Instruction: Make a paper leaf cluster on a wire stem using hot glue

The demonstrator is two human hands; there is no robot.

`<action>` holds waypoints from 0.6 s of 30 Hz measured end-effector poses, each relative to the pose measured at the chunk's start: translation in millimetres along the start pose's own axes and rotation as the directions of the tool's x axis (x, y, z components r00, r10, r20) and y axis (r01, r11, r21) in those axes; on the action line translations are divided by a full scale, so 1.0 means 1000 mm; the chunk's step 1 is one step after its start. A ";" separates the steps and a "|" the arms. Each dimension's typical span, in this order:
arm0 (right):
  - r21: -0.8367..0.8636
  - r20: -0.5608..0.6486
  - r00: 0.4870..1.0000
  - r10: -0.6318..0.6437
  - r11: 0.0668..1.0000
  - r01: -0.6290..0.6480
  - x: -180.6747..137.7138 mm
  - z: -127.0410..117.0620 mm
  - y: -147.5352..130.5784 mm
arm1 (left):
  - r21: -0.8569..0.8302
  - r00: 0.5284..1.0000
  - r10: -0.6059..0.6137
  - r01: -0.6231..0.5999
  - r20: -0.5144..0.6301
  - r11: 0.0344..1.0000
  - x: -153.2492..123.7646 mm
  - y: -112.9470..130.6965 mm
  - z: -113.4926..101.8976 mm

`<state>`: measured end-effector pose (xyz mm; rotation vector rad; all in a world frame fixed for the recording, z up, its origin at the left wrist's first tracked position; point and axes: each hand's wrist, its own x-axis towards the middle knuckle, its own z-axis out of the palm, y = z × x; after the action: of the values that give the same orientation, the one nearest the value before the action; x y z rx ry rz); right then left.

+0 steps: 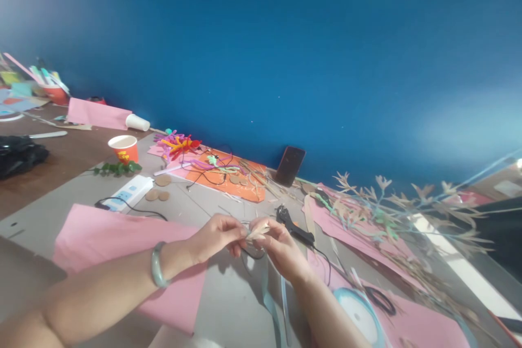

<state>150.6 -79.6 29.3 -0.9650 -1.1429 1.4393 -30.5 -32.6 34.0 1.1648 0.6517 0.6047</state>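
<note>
My left hand (214, 236) and my right hand (277, 247) meet above the grey table (228, 293). Both pinch a small pale straw-coloured piece (258, 231) between their fingertips. A green bangle (157, 265) sits on my left wrist. Thin light-blue ribbon (271, 299) hangs down from below my hands toward the near edge. A black glue gun (291, 223) lies just behind my right hand, its cord trailing to the right.
Pink paper sheets (101, 239) lie left and right. A ribbon spool (359, 315) sits near right. Dried twigs (391, 212) spread at right. A phone (289, 166) leans on the blue wall. An orange cup (124, 148), power strip (128, 193) and pipe cleaners (177, 144) lie behind.
</note>
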 end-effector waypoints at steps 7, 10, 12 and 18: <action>-0.100 0.069 0.997 0.023 0.995 -0.017 0.000 -0.006 -0.002 | 0.085 0.999 -0.023 0.019 0.045 0.996 0.001 -0.005 -0.002; -0.093 0.107 0.993 0.052 0.995 -0.042 0.000 -0.008 -0.002 | 0.071 0.995 -0.057 0.051 0.078 0.996 0.001 -0.008 -0.003; -0.089 0.122 0.990 0.071 0.994 -0.060 0.000 -0.008 -0.003 | 0.050 0.992 -0.076 0.071 0.098 0.996 0.001 -0.008 -0.003; -0.114 0.117 0.988 0.098 0.990 -0.084 0.000 -0.008 -0.006 | 0.010 0.982 -0.070 0.070 0.174 0.998 0.001 -0.009 -0.006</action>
<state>160.1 -78.0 33.6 -1.0278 -1.2927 1.5396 -33.1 -30.5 23.3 1.1790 0.5422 0.4365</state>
